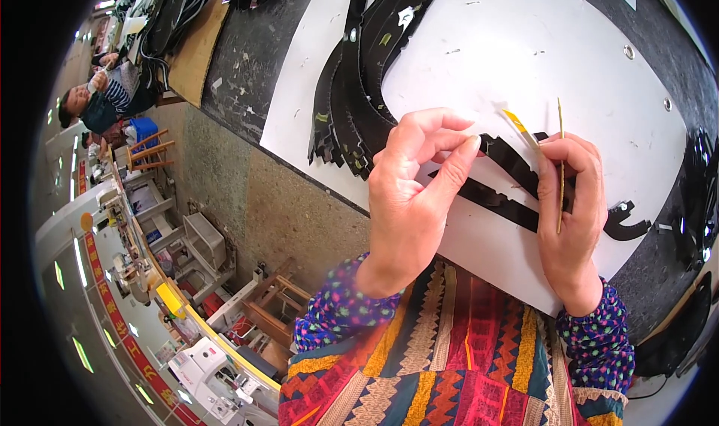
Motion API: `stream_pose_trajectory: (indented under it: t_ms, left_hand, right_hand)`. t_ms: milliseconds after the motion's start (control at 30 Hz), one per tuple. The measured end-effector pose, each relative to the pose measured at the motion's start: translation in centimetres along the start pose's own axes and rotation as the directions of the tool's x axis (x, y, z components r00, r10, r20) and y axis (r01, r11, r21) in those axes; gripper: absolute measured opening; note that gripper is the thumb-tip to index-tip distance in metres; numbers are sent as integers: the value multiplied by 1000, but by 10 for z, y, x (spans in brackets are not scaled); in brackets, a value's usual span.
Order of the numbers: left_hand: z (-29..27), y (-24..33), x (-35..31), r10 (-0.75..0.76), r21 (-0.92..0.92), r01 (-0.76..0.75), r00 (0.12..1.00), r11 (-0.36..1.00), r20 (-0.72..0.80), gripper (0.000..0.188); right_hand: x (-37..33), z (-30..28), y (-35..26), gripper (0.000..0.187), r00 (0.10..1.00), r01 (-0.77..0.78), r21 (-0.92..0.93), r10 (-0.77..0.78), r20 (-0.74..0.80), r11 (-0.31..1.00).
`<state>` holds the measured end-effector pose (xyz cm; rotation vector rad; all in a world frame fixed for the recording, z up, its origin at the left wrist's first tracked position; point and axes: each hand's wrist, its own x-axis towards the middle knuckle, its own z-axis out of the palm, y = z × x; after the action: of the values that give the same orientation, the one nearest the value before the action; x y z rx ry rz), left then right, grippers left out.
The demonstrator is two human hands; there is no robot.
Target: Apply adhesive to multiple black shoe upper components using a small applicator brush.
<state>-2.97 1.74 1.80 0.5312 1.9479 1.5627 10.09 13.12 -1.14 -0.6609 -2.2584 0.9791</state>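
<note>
My left hand [413,194] is raised over the white board [479,59], thumb and fingers pinched together. Whatever the pinch holds, if anything, is too small to make out; the end of a black notched strip [509,160] lies right beside the thumb tip. My right hand [573,209] is closed around a thin yellow stick [560,126] that stands nearly upright. Between its thumb and fingers also juts a narrow pale piece with a yellow end [517,122]. Another black strip [498,205] runs under this hand, its curved end [628,222] showing beyond.
Long black strips [352,89] lie bundled at the board's left. More dark pieces [696,194] rest at the right on the dark table [255,59]. Leftward, past the table edge, are a wooden stool [153,152], a white sewing machine [206,377] and a seated person [112,96].
</note>
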Motion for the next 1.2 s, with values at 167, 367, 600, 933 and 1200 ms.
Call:
stream_pose_trajectory:
  t_ms: [167,367,600,933,1200]
  left_hand:
    - [0,-1,0,-8,-1,8,1000,1000,1,19]
    - [-2,-2,-1,4,11,-4,1000,1000,14,21]
    - [-3,-5,0,32,30,-32,999,999,8,20]
    - [-25,-38,-17,428,480,-347,902,806,-66,21]
    - [-41,-65,-48,619,663,-503,782,555,74,34]
  right_hand:
    - [-1,1,1,24,1000,3,-8,-3,0,1000]
    - [-2,1,0,24,1000,-31,11,31,5,999]
    - [-2,1,1,22,1000,-14,7,14,8,1000]
    - [-4,0,6,24,993,58,161,-40,-112,985]
    - [-6,-6,-22,17,970,-8,193,-40,239,981]
